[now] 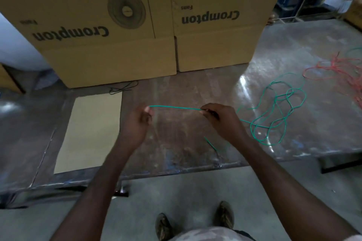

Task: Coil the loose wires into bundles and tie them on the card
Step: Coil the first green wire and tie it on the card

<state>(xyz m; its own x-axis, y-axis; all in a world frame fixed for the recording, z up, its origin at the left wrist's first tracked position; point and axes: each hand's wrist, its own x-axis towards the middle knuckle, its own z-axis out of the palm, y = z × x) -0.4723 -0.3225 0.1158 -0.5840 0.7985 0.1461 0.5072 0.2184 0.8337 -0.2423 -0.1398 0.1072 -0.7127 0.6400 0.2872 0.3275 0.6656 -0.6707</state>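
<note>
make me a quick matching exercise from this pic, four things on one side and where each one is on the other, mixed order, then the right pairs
Things
1. green wire
2. red wire
3. card
4. black wire

Places
A. flat on the table, to the left of both hands
B. far right of the table, beyond the green tangle
C. at the foot of the cardboard boxes
D. one stretch pulled between the left hand and right hand, the rest tangled to the right

Pairs: 1-D, 2-B, 3-A, 4-C
</note>
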